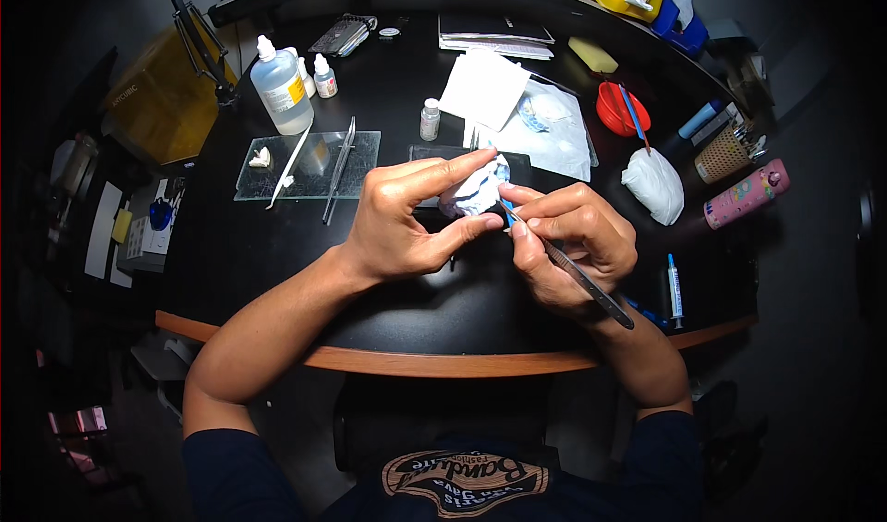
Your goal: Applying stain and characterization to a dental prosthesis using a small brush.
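Between the thumb and fingers of my left hand is a white, lumpy piece that looks like a plaster dental cast, with some blue on it. My right hand pinches dark metal tweezers, their rear end slanting down toward me. A narrow blue strip shows by the tips, against the right side of the cast; whether the tweezers grip it I cannot make out. My fingers cover part of the cast. Just beyond my hands lies a dark rectangular plate.
To the left, a glass slab bears a white-tipped instrument and another pair of tweezers. Behind it stand a large clear bottle and small bottles. White paper, a red bowl, a white bag, and a syringe lie rightward.
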### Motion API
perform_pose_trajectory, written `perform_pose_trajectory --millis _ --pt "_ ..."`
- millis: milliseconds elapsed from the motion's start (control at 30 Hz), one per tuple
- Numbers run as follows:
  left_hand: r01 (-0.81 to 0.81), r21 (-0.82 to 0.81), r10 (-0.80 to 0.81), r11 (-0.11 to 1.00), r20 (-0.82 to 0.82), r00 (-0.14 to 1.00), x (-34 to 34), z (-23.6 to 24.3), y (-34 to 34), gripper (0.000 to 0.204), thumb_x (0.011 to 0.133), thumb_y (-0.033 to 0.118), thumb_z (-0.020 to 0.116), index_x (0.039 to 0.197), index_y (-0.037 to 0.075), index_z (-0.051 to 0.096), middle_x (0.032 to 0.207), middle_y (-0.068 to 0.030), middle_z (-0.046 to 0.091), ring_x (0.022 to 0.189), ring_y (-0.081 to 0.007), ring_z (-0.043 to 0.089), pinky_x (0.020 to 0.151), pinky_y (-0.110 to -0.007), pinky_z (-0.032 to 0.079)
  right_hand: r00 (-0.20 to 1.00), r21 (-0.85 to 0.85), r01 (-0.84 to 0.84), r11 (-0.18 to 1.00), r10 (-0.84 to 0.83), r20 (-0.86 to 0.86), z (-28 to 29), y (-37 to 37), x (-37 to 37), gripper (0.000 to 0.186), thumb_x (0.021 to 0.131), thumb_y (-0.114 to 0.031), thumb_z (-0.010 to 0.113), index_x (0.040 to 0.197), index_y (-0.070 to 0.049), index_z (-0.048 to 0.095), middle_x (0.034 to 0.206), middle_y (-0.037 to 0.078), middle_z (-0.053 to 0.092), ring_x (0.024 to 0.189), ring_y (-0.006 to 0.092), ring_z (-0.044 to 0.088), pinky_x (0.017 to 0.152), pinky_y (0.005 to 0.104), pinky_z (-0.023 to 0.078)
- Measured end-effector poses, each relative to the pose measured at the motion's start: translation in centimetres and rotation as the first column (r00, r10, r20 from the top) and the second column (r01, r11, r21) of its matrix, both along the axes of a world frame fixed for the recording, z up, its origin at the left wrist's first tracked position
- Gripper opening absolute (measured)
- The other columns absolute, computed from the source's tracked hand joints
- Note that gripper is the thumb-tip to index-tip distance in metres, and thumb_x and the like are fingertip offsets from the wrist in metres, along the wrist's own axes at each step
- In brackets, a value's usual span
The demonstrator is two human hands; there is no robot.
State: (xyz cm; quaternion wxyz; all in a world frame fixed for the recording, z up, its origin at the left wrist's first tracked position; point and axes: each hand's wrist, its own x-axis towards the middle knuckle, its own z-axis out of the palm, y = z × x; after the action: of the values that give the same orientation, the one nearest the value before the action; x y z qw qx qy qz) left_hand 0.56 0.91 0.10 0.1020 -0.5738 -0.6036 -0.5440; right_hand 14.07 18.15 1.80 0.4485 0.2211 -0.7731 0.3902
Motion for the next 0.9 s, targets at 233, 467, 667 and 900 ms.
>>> perform_pose_trajectory --millis 233,467,667,900 --pt "0.022 -0.022 -0.022 1.000 0.001 1.000 -0.23 -0.18 -0.29 0.068 0.078 0.015 0.092 0.141 0.000 0.068 0.107 -0.0138 0.080 0.070 -0.0101 0.062 0.062 -0.025 0.048 1.000 0.008 -0.010 1.000 0.011 -0.024 0.12 -0.26 0.12 0.015 0.082 0.011 0.075 0.086 0.004 0.063 0.085 0.017 0.071 0.089 0.0314 0.080 0.082 0.0416 0.069" --pt "0.033 -0.005 -0.033 0.999 -0.012 0.999 -0.37 -0.36 -0.24 0.068 0.079 0.016 0.092 0.141 0.000 0.068 0.111 -0.0151 0.080 0.073 -0.0107 0.065 0.062 -0.025 0.049 1.000 0.014 -0.024 1.000 0.024 -0.003 0.10 -0.10 0.21 0.015 0.081 0.011 0.076 0.086 0.004 0.064 0.086 0.018 0.073 0.093 0.0327 0.080 0.084 0.0421 0.068" --pt "0.033 -0.010 -0.033 0.999 -0.010 0.999 -0.35 -0.22 -0.27 0.069 0.079 0.017 0.092 0.141 -0.001 0.068 0.102 -0.0142 0.080 0.071 -0.0105 0.063 0.061 -0.026 0.047 1.000 0.023 -0.030 0.999 0.030 -0.005 0.18 -0.07 0.19 0.015 0.081 0.011 0.077 0.086 0.004 0.065 0.086 0.019 0.074 0.093 0.0331 0.080 0.085 0.0430 0.068" --pt "0.035 -0.022 -0.035 0.999 -0.015 0.999 -0.29 0.06 -0.39 0.068 0.079 0.017 0.092 0.140 -0.002 0.068 0.085 -0.0098 0.074 0.068 -0.0106 0.059 0.060 -0.027 0.045 0.999 0.013 -0.033 0.999 0.033 -0.004 0.15 -0.07 0.07 0.014 0.081 0.011 0.077 0.085 0.004 0.066 0.085 0.019 0.074 0.091 0.0323 0.080 0.085 0.0427 0.068"
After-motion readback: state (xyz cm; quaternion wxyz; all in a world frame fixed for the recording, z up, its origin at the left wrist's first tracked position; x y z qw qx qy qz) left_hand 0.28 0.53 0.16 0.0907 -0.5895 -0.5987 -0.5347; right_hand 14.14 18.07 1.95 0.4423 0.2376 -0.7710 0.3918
